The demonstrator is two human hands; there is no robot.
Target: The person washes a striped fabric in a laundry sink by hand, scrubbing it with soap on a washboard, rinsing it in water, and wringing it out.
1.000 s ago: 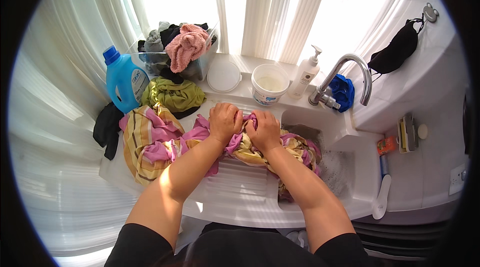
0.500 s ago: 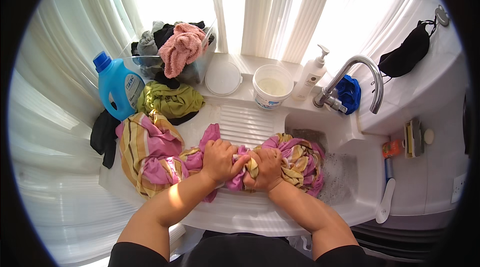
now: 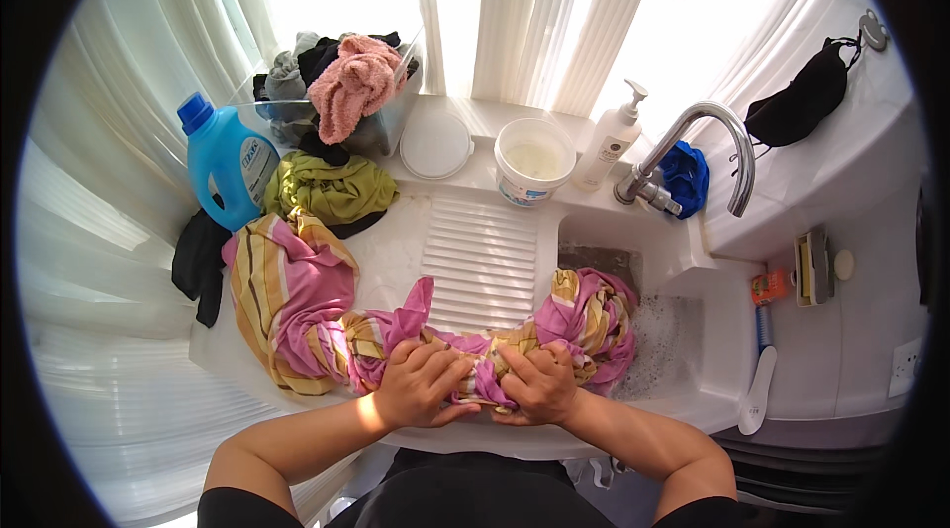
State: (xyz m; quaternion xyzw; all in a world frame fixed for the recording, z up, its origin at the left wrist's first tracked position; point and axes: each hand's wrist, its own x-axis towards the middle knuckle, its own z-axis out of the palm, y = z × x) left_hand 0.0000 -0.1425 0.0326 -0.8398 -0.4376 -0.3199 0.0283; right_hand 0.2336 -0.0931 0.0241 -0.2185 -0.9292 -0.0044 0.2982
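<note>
1. Cloth (image 3: pixel 315 281), in the head view, is striped pink and yellow; it lies across the sink's near side. I put the clock centre between the two hands.
2. Its long axis goes from ten o'clock to two o'clock, and it dips at the grip, so the shape is a shallow U.
3. Left hand (image 3: pixel 424 384) has its fingers bent over the cloth, with the thumb along the near edge. Right hand (image 3: pixel 539 384) is curled tightly round it. The palms are hidden, so I cannot tell how firm they are.
4. Toward ten o'clock the cloth spreads wide, near the green garment (image 3: pixel 332 190). Toward two it makes a bunch at the basin (image 3: pixel 685 355); the right hand is just beside this bunch.
5. The washboard (image 3: pixel 480 266) is at twelve o'clock.
</note>
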